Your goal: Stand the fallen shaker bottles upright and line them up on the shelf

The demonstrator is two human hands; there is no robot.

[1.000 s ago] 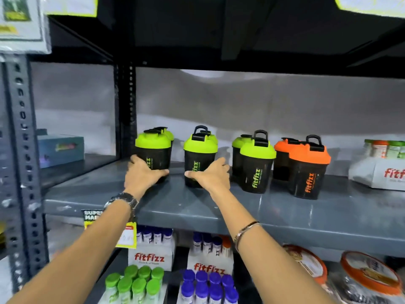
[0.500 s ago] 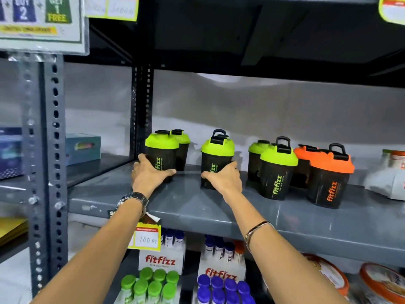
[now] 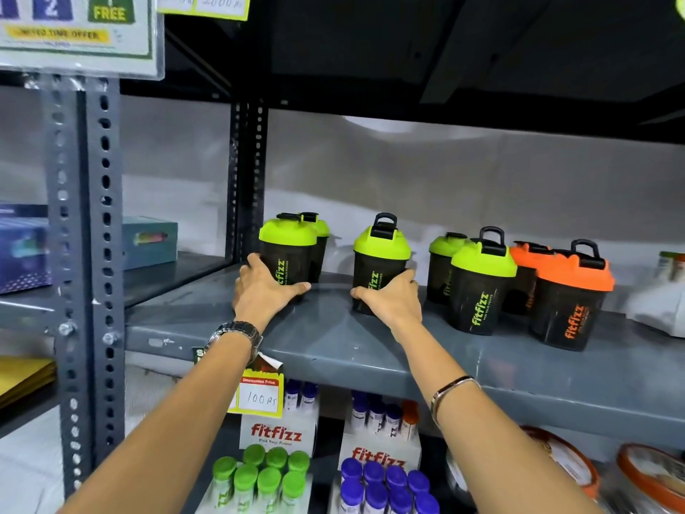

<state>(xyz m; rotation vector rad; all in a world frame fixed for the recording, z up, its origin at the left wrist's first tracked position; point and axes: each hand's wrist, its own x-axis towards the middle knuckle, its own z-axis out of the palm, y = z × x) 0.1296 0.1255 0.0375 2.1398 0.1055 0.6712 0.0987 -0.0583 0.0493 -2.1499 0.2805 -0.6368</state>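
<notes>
Several black shaker bottles stand upright on the grey shelf. My left hand wraps the base of the leftmost green-lidded shaker, with another green-lidded one just behind it. My right hand grips the base of the second green-lidded shaker. To the right stand two more green-lidded shakers, the nearer one in front of the farther one. Beyond them are two orange-lidded shakers, one in front and one behind. No shaker lies on its side.
A slotted steel upright stands at the left, a second post behind the leftmost shakers. A white box sits at the far right of the shelf. Below are boxes of green-capped tubes and blue-capped tubes, and a price tag.
The view has shifted left and closer, so the shelf contents sit further right in frame. Both hands stay around the bases of the same two green-lidded shakers.
</notes>
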